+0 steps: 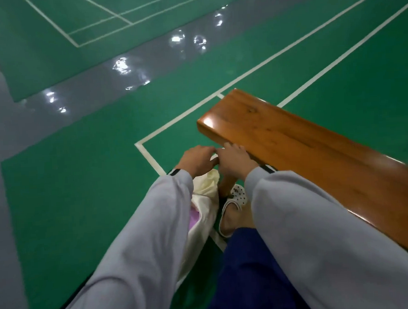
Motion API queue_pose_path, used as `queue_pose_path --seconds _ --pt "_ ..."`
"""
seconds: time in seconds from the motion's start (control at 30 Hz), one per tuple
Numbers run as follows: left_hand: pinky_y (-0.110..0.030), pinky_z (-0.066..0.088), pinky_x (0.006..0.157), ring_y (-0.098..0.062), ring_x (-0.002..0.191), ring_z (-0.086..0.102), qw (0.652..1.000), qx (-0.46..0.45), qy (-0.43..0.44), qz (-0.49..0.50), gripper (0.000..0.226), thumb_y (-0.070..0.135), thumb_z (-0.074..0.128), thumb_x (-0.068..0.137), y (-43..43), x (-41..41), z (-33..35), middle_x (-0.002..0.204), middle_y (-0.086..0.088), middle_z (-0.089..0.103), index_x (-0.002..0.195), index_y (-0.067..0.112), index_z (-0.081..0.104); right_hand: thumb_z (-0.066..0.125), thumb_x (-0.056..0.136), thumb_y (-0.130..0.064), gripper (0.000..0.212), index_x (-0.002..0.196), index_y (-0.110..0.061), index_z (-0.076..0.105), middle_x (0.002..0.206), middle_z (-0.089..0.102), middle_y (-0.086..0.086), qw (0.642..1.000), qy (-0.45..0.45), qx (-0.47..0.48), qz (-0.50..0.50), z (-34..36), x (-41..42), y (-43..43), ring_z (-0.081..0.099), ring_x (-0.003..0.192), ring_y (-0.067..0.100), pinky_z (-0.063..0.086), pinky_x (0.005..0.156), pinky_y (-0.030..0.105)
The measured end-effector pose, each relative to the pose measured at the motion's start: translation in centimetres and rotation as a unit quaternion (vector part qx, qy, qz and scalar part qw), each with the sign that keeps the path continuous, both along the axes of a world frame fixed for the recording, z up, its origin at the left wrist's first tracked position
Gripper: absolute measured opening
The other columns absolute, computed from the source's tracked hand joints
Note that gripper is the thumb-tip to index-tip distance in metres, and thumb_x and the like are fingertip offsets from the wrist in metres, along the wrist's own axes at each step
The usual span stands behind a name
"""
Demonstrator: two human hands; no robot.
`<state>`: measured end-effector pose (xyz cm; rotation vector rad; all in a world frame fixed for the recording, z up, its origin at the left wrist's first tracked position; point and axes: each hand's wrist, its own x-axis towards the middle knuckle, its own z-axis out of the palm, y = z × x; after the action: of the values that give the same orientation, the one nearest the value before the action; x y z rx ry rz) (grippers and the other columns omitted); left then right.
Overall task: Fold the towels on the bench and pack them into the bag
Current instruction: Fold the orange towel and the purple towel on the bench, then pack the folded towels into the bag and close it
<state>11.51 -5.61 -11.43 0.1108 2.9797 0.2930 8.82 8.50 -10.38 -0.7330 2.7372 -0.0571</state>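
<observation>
A cream cloth bag point(205, 209) hangs beneath my forearms, just left of the wooden bench point(293, 144). A pink-purple towel point(194, 220) shows inside the bag's opening. My left hand point(196, 160) and my right hand point(234, 162) meet above the bag, both with fingers closed on its top edge or handles; the grip itself is hidden by the hands. The bench top bears no towel in the part I can see.
A green court floor with white lines lies all around, with a glossy grey strip point(112, 76) beyond. My foot in a white perforated clog point(233, 205) and my blue trouser leg point(248, 271) are below the bag. A black cable point(64, 303) curves at lower left.
</observation>
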Motion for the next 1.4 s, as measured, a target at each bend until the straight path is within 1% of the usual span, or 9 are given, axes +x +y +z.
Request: queue_pose_path --seconds 0.1,0.17,0.23,0.37,0.47,0.57,0.73,1.17,1.4 --pt "-0.042 0.053 0.078 -0.035 0.101 0.067 0.997 -0.018 0.061 -0.035 0.032 0.050 0.051 0.098 3.0 -1.5 2.5 0.112 -0.007 0.073 0.113 0.027 0.068 0.058 0.094 -0.026 0.044 0.137 -0.020 0.051 0.136 0.052 0.011 0.999 0.007 -0.025 -0.034 3.1 -0.7 3.7 0.048 0.127 0.036 0.038 0.107 0.048" --pt "-0.037 0.046 0.070 -0.034 0.087 0.068 0.992 -0.022 0.112 -0.050 0.034 0.045 0.049 0.098 5.2 -2.6 4.0 0.095 -0.007 0.075 0.094 0.020 0.071 0.059 0.094 -0.038 0.035 0.124 -0.019 0.058 0.126 0.058 0.010 0.996 0.034 -0.056 -0.053 5.1 -1.0 6.2 0.055 0.118 0.033 0.043 0.099 0.045" --pt "-0.036 0.039 0.071 -0.030 0.083 0.066 0.986 -0.007 0.154 -0.062 0.037 0.045 0.045 0.096 7.7 -3.7 5.6 0.089 -0.004 0.074 0.087 0.020 0.070 0.058 0.090 -0.052 0.041 0.119 -0.023 0.060 0.118 0.062 0.005 0.992 0.061 -0.074 -0.076 7.0 -1.2 8.8 0.057 0.110 0.029 0.045 0.095 0.046" --pt "-0.037 0.044 0.084 -0.025 0.096 0.064 0.975 -0.002 0.188 -0.117 0.037 0.048 0.041 0.094 13.0 -6.1 8.0 0.099 0.001 0.074 0.094 0.025 0.070 0.050 0.096 -0.036 0.039 0.131 -0.020 0.053 0.134 0.056 0.013 0.986 0.089 -0.034 -0.135 9.8 -2.5 14.5 0.053 0.123 0.038 0.042 0.104 0.050" --pt "-0.040 0.047 0.094 -0.025 0.105 0.065 0.971 0.018 0.191 -0.144 0.043 0.051 0.039 0.093 18.3 -6.8 9.8 0.109 0.000 0.074 0.108 0.026 0.071 0.046 0.097 -0.034 0.040 0.132 -0.017 0.052 0.132 0.055 0.015 0.976 0.104 -0.030 -0.191 11.1 -2.4 19.4 0.052 0.123 0.039 0.039 0.105 0.049" --pt "-0.040 0.046 0.092 -0.030 0.105 0.064 0.969 0.045 0.172 -0.172 0.037 0.045 0.046 0.096 24.4 -6.7 11.1 0.107 -0.006 0.074 0.105 0.020 0.072 0.045 0.097 -0.036 0.039 0.131 -0.017 0.053 0.132 0.054 0.014 0.964 0.103 -0.021 -0.242 11.4 -1.3 25.0 0.050 0.126 0.037 0.036 0.106 0.049" --pt "-0.042 0.042 0.099 -0.031 0.117 0.060 0.957 0.057 0.159 -0.236 0.040 0.047 0.051 0.099 34.1 -6.1 11.8 0.120 -0.007 0.071 0.124 0.020 0.068 0.050 0.094 -0.031 0.045 0.137 -0.017 0.050 0.134 0.052 0.013 0.949 0.119 0.005 -0.292 13.1 0.9 34.3 0.049 0.128 0.036 0.035 0.107 0.049" --pt "-0.044 0.043 0.096 -0.034 0.117 0.059 0.916 0.061 0.130 -0.374 0.040 0.044 0.050 0.097 58.2 1.0 11.3 0.122 -0.008 0.069 0.129 0.022 0.062 0.051 0.096 -0.032 0.045 0.141 -0.024 0.047 0.142 0.046 0.013 0.898 0.094 0.017 -0.429 12.6 11.1 55.9 0.041 0.136 0.035 0.026 0.115 0.054" --pt "-0.045 0.042 0.100 -0.033 0.121 0.058 0.900 0.048 0.097 -0.422 0.043 0.049 0.048 0.099 67.3 5.8 10.9 0.127 -0.008 0.068 0.129 0.021 0.063 0.048 0.098 -0.037 0.048 0.144 -0.022 0.045 0.144 0.046 0.013 0.866 0.088 0.012 -0.492 11.7 18.1 64.3 0.042 0.135 0.036 0.029 0.113 0.052"
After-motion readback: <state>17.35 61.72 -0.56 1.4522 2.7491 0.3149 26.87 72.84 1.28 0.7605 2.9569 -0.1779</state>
